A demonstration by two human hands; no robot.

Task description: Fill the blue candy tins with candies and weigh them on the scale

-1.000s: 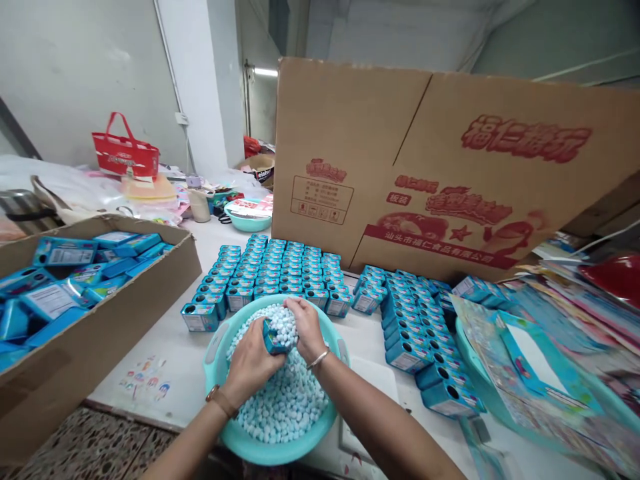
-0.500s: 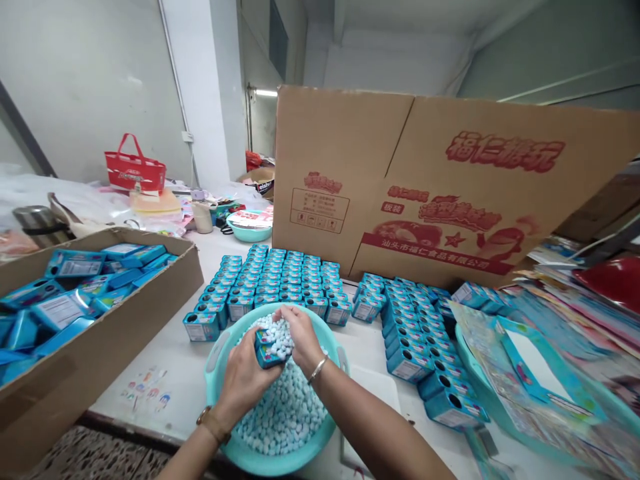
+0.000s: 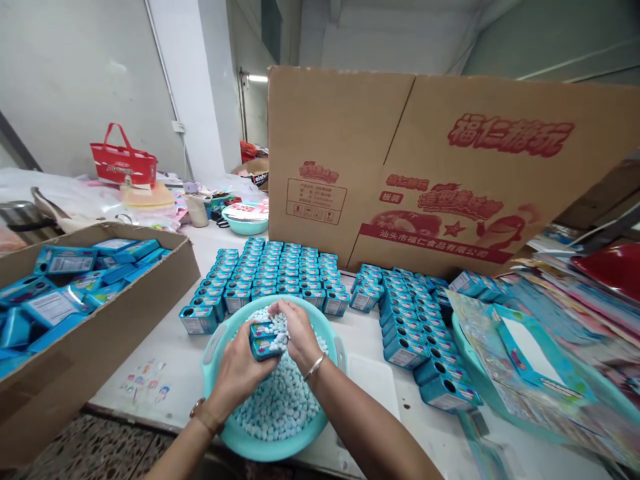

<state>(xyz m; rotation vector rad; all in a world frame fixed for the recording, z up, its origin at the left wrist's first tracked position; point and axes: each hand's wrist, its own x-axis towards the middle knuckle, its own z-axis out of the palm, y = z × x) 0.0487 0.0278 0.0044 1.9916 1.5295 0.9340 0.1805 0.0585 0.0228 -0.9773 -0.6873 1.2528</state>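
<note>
Blue boxes (image 3: pixel 263 347), a pair, sit at lower centre of the head view, clasped by my left hand (image 3: pixel 239 367) over the turquoise basin (image 3: pixel 275 452), their long top edges running left to right. My right hand (image 3: pixel 299 331) curves just right of them, fingers together against pale pellets (image 3: pixel 278 328); whether it pinches any, I can't tell.
</note>
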